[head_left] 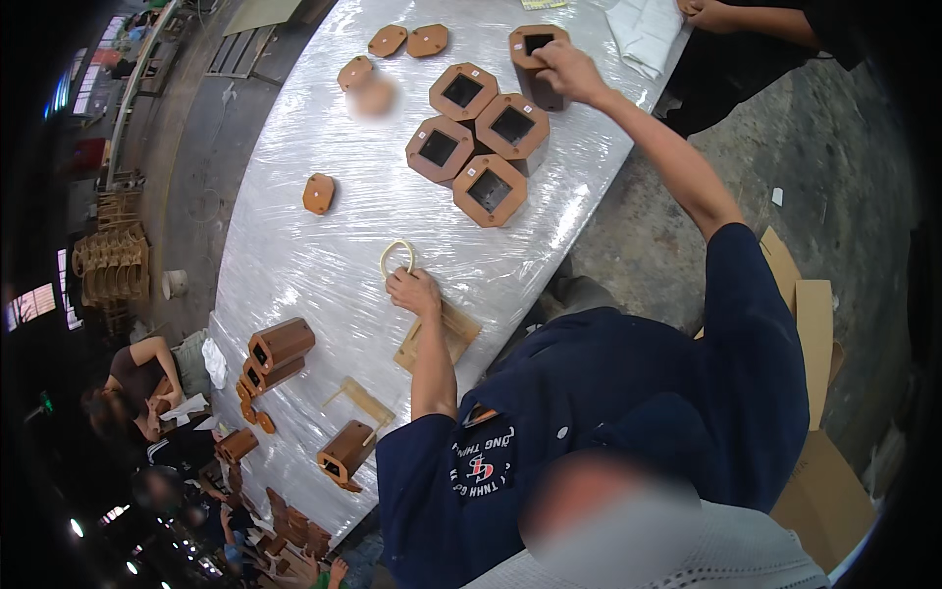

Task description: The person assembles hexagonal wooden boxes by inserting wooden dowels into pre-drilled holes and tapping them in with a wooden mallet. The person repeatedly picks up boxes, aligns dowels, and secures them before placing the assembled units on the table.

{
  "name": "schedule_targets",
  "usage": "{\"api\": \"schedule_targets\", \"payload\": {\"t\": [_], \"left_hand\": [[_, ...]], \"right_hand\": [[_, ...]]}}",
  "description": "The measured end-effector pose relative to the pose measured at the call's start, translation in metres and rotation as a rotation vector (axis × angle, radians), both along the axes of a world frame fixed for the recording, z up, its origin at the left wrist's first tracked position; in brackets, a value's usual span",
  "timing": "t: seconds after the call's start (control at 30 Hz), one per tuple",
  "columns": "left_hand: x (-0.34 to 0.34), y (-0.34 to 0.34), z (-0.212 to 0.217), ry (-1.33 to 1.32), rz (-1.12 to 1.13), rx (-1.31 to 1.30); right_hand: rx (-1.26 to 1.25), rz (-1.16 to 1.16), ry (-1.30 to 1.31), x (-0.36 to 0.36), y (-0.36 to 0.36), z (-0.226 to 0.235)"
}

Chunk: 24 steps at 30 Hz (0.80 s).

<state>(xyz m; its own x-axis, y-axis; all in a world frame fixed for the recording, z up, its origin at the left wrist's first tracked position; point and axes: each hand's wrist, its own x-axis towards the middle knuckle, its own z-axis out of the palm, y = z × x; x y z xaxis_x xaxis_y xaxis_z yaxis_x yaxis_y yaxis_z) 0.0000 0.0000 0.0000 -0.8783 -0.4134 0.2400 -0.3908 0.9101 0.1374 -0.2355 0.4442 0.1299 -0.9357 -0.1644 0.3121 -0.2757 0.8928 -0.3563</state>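
My left hand is closed on a cream cord loop, which stands up beyond the fingers. Beneath that wrist lies a light wooden frame, partly hidden by my forearm. My right hand, its fingers bent, grips the rim of a brown eight-sided wooden box with a dark square opening. Nearer to me, several similar boxes stand upright in a cluster, their openings facing up.
Octagonal wooden lids lie about the film-covered table. More boxes lie at the left beside a second light frame. Another person's hand is near a white cloth; other people sit at the far left. Cardboard stands at right.
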Motion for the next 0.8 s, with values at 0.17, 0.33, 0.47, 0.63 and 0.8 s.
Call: {"api": "schedule_targets", "payload": {"t": [0.17, 0.33, 0.47, 0.63, 0.8], "left_hand": [[-0.019, 0.003, -0.005, 0.063, -0.025, 0.026], [-0.003, -0.007, -0.001, 0.076, -0.036, 0.021], [-0.006, -0.006, -0.003, 0.091, -0.092, 0.013], [0.004, -0.021, 0.003, 0.082, -0.159, 0.089], [0.010, -0.057, 0.019, -0.060, -0.441, 0.330]], "right_hand": [[-0.104, 0.196, 0.229, -0.012, 0.007, 0.001], [-0.065, 0.236, -0.102, 0.011, -0.026, 0.020], [0.003, 0.218, -0.006, 0.000, -0.012, -0.002], [-0.207, -0.217, 0.166, 0.048, -0.021, -0.013], [-0.454, -0.610, -0.040, 0.219, -0.012, -0.160]]}}
